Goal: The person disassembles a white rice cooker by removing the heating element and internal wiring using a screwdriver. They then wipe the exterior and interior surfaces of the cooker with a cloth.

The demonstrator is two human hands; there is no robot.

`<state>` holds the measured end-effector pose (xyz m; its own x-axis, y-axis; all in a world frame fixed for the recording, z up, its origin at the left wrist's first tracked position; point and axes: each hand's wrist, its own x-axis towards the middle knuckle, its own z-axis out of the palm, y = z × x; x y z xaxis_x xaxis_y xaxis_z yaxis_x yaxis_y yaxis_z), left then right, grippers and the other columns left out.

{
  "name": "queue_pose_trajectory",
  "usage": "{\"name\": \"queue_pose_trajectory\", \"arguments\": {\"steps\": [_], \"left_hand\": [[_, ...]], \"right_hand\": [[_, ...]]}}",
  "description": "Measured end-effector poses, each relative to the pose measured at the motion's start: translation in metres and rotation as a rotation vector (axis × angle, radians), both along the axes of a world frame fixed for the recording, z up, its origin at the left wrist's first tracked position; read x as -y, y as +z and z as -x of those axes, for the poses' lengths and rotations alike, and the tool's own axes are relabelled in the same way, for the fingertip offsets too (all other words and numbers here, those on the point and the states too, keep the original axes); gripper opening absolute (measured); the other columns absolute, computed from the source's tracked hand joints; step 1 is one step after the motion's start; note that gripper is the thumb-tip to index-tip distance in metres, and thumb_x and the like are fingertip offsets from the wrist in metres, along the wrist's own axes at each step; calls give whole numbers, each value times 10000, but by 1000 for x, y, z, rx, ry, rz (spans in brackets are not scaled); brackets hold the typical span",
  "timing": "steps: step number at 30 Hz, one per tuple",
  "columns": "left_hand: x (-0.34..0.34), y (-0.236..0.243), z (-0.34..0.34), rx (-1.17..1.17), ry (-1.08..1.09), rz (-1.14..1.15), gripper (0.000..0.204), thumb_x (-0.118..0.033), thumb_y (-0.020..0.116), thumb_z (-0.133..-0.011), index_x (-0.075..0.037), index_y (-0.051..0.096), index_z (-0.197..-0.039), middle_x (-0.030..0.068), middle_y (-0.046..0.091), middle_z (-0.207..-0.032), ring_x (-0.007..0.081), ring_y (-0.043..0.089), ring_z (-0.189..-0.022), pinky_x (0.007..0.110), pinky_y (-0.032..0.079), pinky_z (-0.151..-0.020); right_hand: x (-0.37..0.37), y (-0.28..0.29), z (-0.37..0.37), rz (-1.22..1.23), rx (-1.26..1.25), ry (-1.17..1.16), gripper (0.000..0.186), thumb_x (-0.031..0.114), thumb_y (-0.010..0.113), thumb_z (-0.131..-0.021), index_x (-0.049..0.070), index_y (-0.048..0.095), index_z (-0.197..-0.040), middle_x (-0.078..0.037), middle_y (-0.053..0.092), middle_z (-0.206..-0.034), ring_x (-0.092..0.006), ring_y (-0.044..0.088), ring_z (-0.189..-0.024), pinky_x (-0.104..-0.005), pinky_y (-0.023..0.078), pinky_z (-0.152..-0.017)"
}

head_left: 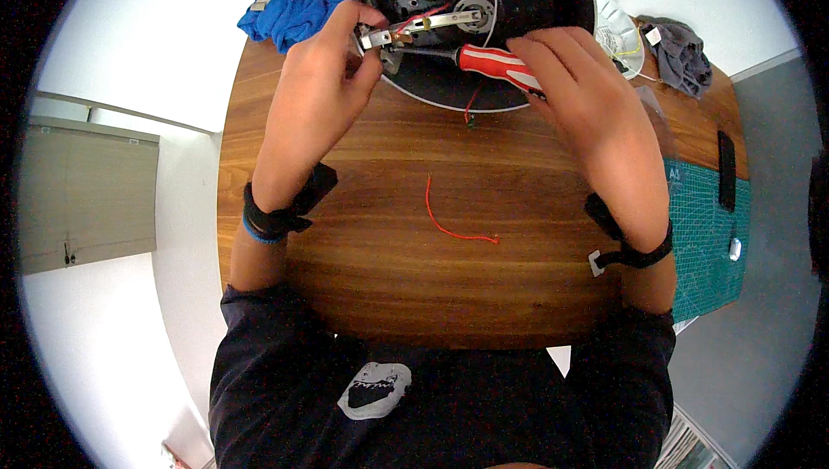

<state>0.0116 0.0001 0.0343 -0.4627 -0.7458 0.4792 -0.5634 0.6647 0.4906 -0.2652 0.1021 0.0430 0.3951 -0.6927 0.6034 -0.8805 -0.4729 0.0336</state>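
Observation:
A round black appliance housing with a pale rim stands at the far side of the table, its wired inside facing up. Across it runs a metal lever strip. My left hand is closed, thumb and fingers pinching round the strip's left end at the housing's rim. In my right hand is a screwdriver with a red and white handle. Its shaft points left, and the tip is at the pinched end, partly hidden by my left fingers. A loose red wire lies on the table between my forearms.
Behind my left hand lies a blue cloth. To the right of the housing are a shiny metal bowl-like part and a dark grey cloth. A green cutting mat covers the table's right side, with a black phone-like slab on it.

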Motion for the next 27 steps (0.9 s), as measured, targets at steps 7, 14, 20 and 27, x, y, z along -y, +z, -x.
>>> {"name": "queue_pose_trajectory", "arguments": {"steps": [7, 14, 20, 27], "left_hand": [[0, 1, -1, 1, -8, -12, 313, 4, 725, -955, -84, 645, -1244, 185, 685, -754, 357, 756, -720, 424, 553, -648], [1, -1, -2, -9, -12, 9, 318, -1, 727, -955, -84, 641, -1249, 193, 689, -764, 372, 761, -738, 450, 559, -662], [-1, 2, -1, 9, 29, -69, 318, -13, 726, -960, -81, 638, -1257, 198, 693, -780, 376, 753, -736, 445, 557, -662], [-2, 3, -1, 21, 8, -49, 330, 2, 716, -950, -75, 624, -1257, 194, 686, -776, 383, 747, -743, 436, 552, -665]], "right_hand": [[-6, 1, -5, -123, -63, -53, 247, 227, 736, -946, 92, 633, -1126, -103, 643, -1093, -314, 713, -923, -439, 622, -677], [-1, 10, -4, 8, -125, 14, 318, 168, 752, -926, 159, 694, -1238, -50, 616, -1110, -267, 668, -984, -403, 614, -707], [-7, 12, -9, -89, -40, 14, 420, 66, 717, -951, 255, 738, -1326, -54, 627, -1164, -287, 676, -982, -401, 597, -796], [-9, 7, -10, -311, 130, 9, 490, 82, 811, -909, 274, 734, -1354, -86, 608, -1246, -312, 685, -960, -396, 599, -828]]}}
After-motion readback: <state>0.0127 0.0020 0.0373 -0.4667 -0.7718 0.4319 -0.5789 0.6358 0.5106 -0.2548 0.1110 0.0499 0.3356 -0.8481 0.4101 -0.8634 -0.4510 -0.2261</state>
